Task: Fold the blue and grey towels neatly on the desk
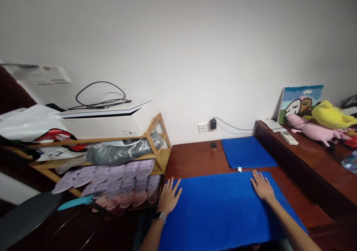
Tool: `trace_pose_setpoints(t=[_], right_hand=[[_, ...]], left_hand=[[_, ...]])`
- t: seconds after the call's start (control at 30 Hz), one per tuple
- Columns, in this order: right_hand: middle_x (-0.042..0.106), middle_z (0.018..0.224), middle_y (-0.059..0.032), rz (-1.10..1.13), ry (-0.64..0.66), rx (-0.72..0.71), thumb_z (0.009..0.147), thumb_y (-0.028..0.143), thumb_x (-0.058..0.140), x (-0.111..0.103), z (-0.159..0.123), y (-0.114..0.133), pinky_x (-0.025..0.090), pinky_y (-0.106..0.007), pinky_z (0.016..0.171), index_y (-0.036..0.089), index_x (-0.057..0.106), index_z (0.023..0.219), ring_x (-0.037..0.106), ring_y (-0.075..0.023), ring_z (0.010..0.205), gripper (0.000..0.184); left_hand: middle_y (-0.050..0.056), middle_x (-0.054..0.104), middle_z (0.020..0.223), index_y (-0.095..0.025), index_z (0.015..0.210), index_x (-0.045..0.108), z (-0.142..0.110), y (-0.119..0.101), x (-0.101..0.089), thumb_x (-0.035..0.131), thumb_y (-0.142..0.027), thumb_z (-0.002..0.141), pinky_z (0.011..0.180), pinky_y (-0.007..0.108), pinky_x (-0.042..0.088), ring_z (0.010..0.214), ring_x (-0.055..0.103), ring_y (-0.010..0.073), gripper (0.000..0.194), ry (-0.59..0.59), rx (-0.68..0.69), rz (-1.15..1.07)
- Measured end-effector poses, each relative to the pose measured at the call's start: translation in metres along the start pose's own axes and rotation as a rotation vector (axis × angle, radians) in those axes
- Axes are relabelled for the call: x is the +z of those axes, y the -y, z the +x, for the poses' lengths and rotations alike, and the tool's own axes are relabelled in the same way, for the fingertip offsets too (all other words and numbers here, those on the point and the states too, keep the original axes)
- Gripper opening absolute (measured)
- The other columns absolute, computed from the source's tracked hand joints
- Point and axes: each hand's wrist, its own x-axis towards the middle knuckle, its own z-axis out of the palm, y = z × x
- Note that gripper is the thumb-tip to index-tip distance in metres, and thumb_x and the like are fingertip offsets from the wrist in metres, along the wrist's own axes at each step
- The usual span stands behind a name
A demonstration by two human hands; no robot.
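A large blue cloth (220, 206) is spread over the reddish-brown wooden desk (192, 158). On its far left corner rests my left hand (169, 197), fingers apart, with a watch on the wrist. Near the far right corner my right hand (262, 187) lies flat, its fingers stretched out. Neither hand grips anything. Beyond the cloth lies a smaller blue folded cloth (248, 152), with a small white tag (239, 169) at its front edge. The near edge of the large cloth is partly out of view.
Left of the desk stands a wooden rack (164, 158) with rows of lilac slippers (119, 174) and a white box (106, 126) on top. A black plug (213, 124) sits in the wall. On the raised right ledge are plush toys (312, 130) and a remote control (289, 138).
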Motion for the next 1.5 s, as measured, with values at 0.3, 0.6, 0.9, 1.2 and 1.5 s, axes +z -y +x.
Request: trace_pose_setpoints(t=[0.3, 0.6, 0.9, 1.2, 1.5], right_hand=[[0.043, 0.163, -0.0138, 0.056, -0.06, 0.124, 0.094, 0.055, 0.024, -0.008, 0.005, -0.056, 0.022, -0.052, 0.127, 0.017, 0.047, 0.155, 0.03, -0.0311, 0.156, 0.075], [0.04, 0.163, -0.0194, -0.016, -0.002, 0.114, 0.097, 0.042, 0.027, -0.024, 0.011, -0.028, 0.024, -0.06, 0.125, 0.004, 0.047, 0.153, 0.033, -0.0375, 0.154, 0.071], [0.031, 0.169, -0.0089, 0.139, 0.137, -0.469, 0.105, 0.046, 0.022, 0.018, -0.04, 0.252, 0.018, -0.045, 0.13, 0.013, 0.032, 0.163, 0.024, -0.0249, 0.158, 0.068], [0.026, 0.17, -0.0061, 0.105, 0.245, -0.547, 0.106, 0.052, 0.021, 0.05, -0.039, 0.266, 0.012, -0.046, 0.131, 0.016, 0.028, 0.165, 0.019, -0.0235, 0.16, 0.069], [0.026, 0.171, -0.0096, -0.161, 0.104, 0.062, 0.101, 0.047, 0.016, 0.0, 0.004, -0.028, 0.017, -0.05, 0.129, 0.007, 0.025, 0.165, 0.019, -0.0282, 0.159, 0.075]], left_hand=[[0.006, 0.038, 0.168, -0.036, 0.158, 0.042, 0.01, 0.006, 0.002, 0.034, -0.056, 0.105, 0.123, 0.05, 0.031, 0.154, 0.036, 0.0297, 0.057, 0.022, -0.03, 0.013], [0.009, 0.039, 0.167, -0.029, 0.159, 0.044, 0.009, -0.002, -0.005, 0.03, -0.052, 0.107, 0.124, 0.05, 0.03, 0.154, 0.036, 0.0284, 0.058, -0.005, -0.053, 0.002], [0.008, 0.04, 0.167, -0.025, 0.158, 0.045, 0.016, 0.008, -0.004, 0.029, -0.047, 0.108, 0.126, 0.049, 0.029, 0.155, 0.035, 0.0256, 0.056, -0.046, 0.08, -0.047], [0.007, 0.029, 0.171, -0.029, 0.163, 0.035, 0.014, 0.021, 0.002, 0.027, -0.056, 0.108, 0.127, 0.049, 0.026, 0.158, 0.027, 0.026, 0.062, 0.032, 0.055, -0.014], [0.007, 0.033, 0.17, -0.029, 0.162, 0.037, 0.019, 0.023, 0.007, 0.029, -0.054, 0.108, 0.126, 0.05, 0.028, 0.156, 0.031, 0.0265, 0.06, 0.005, 0.059, 0.03]])
